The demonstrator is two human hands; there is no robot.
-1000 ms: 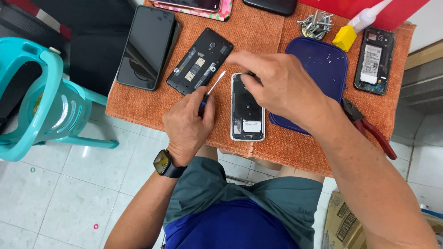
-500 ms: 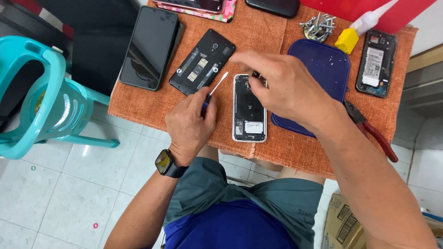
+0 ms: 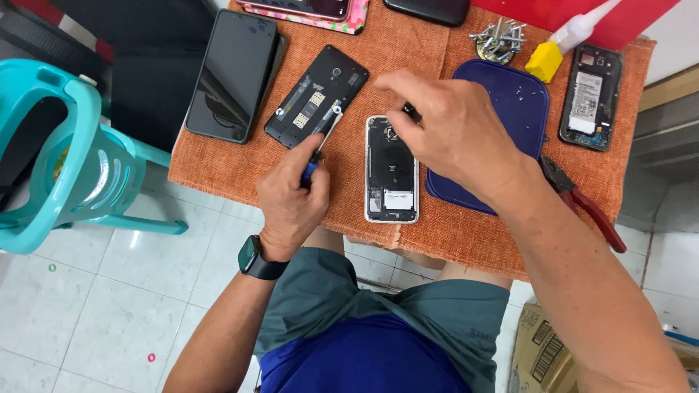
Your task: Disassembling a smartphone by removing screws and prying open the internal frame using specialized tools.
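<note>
- I saw my left hand [image 3: 291, 200] closed around a small screwdriver [image 3: 322, 144] with a blue handle; its tip pointed up toward a black opened phone [image 3: 317, 97].
- My right hand [image 3: 455, 135] hovered over the top of the white-framed opened phone [image 3: 392, 171], and the fingers [image 3: 397, 80] were pinched on a small dark part [image 3: 410, 111]; what the part was I could not tell.
- The white-framed phone lay flat on the orange tabletop [image 3: 218, 167], between my two hands and just beside a dark blue lid [image 3: 510, 116].
- A black phone with its screen up [image 3: 231, 76] lay to the left.
- On the right I saw another opened phone [image 3: 591, 97], a glue bottle with a yellow part [image 3: 557, 47], a pile of screws [image 3: 499, 40] and red-handled pliers [image 3: 582, 204].
</note>
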